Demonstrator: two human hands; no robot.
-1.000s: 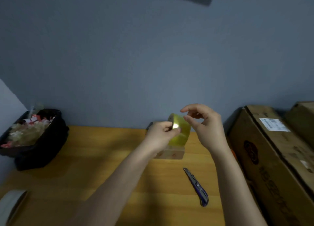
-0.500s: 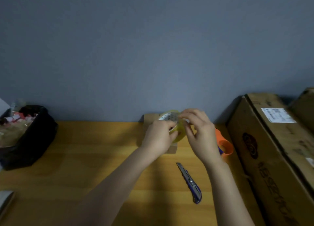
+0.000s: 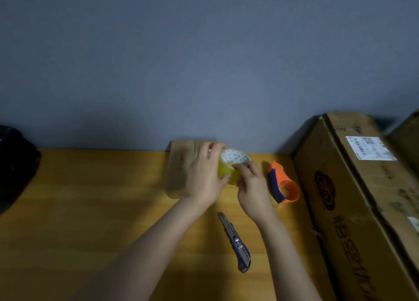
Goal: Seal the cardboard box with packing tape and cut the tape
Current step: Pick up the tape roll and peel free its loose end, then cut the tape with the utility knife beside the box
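Tape roll [image 3: 229, 171] between both hands' fingers [image 3: 243, 166].

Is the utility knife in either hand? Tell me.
No, the utility knife lies on the table, below both hands.

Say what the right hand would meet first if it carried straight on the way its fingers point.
The right hand points up and slightly left, fingertips already at the yellow tape roll held by the left hand. So it meets the roll first; the small cardboard box probably lies beyond, though depth is unclear.
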